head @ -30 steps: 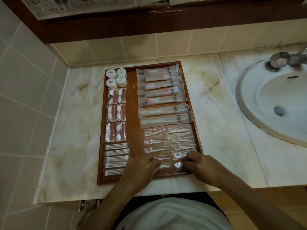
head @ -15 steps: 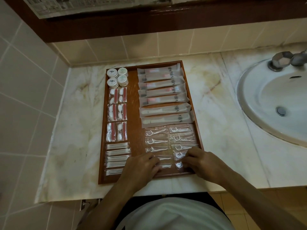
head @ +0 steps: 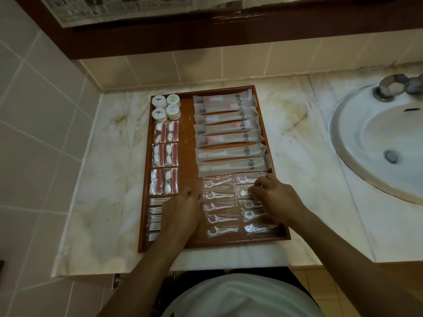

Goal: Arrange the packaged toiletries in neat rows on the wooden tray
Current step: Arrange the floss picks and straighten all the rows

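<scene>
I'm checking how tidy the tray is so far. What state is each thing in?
Wooden tray: flat on the counter, nearly full.
Round jars: four, lids on, grouped at the far left corner.
Long sachets: sealed, stacked in a column, slightly fanned.
Floss pick packets: sealed, two columns, right one uneven.
Left hand: fingers bent, resting on the tray.
Right hand: touching the right floss column.
Sink: dry-looking, drain open.
</scene>
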